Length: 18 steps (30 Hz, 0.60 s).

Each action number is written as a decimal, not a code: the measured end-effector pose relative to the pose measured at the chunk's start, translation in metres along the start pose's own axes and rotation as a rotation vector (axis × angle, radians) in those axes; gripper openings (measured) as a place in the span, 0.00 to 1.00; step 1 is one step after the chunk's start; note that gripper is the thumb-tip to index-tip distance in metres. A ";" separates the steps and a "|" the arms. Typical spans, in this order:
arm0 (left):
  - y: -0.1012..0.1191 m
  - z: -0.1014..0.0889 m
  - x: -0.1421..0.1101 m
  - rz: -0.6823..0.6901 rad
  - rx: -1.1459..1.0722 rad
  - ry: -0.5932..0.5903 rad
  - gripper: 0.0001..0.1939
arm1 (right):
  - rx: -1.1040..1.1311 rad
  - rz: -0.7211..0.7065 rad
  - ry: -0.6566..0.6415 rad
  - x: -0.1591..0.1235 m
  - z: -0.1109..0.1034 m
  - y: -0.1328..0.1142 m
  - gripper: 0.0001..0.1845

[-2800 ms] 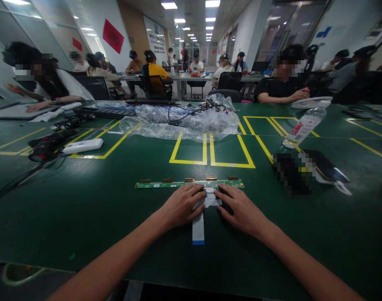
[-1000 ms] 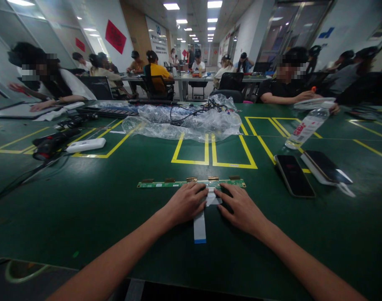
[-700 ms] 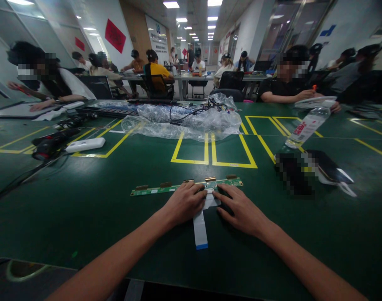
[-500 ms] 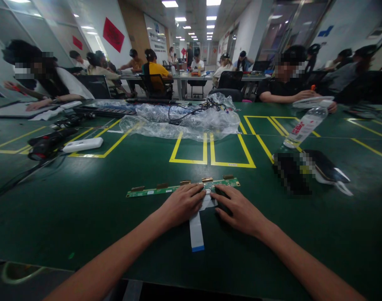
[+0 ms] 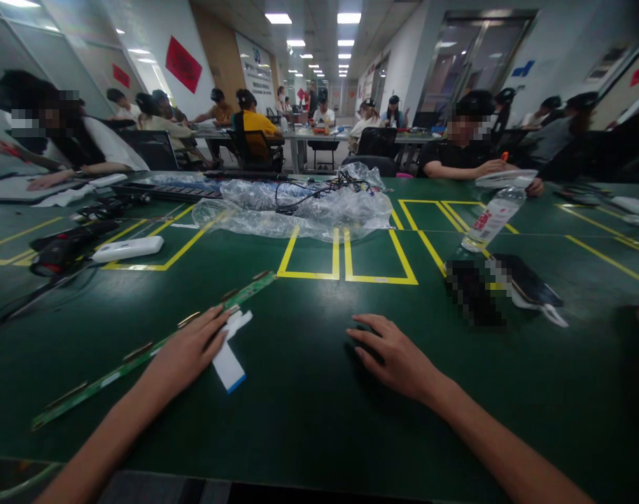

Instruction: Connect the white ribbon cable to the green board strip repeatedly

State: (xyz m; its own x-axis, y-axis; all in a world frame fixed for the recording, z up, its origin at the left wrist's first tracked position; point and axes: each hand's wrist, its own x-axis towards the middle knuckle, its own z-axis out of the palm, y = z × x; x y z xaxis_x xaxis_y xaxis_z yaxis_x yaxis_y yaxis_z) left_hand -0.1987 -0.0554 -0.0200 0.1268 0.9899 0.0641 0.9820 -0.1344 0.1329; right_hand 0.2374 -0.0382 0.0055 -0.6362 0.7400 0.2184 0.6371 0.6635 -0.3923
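A long, narrow green circuit board (image 5: pixel 112 374) lies slanted on the green table at the left, its far end toward the yellow tape. My left hand (image 5: pixel 190 346) is closed over its middle, hiding part of it. From beneath those fingers comes a white flat ribbon cable (image 5: pixel 227 365) with a blue end, bent near the board. Over bare tabletop to the right, my right hand (image 5: pixel 390 353) holds nothing; its fingers are apart and curve slightly downward.
Clear plastic wrap (image 5: pixel 298 210) with black cables lies across the far middle. A tilted water bottle (image 5: pixel 492 218) and a phone (image 5: pixel 526 280) are at the right. Toward the left are a white device (image 5: pixel 127 249) and black gear (image 5: pixel 72 246). People sit around the tables.
My left hand has carried the circuit board and its ribbon cable left, swinging the board from nearly crosswise to a steep slant. My right hand has come away from them. The view has shifted slightly.
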 end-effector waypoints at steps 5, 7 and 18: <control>-0.080 -0.003 -0.032 -0.361 0.099 -0.030 0.33 | 0.013 0.011 -0.027 0.000 0.001 -0.001 0.22; -0.093 -0.002 -0.039 -0.409 0.139 -0.050 0.36 | 0.020 0.009 -0.033 0.001 0.002 -0.001 0.21; -0.088 -0.007 -0.032 -0.415 0.219 -0.109 0.37 | 0.029 0.020 -0.060 0.003 0.005 0.001 0.20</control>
State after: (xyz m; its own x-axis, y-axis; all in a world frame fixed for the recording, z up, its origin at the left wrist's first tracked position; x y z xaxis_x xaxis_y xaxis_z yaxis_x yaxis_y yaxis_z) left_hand -0.2903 -0.0756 -0.0273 -0.2792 0.9586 -0.0556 0.9578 0.2740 -0.0864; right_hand 0.2338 -0.0359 0.0016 -0.6488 0.7446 0.1569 0.6375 0.6445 -0.4222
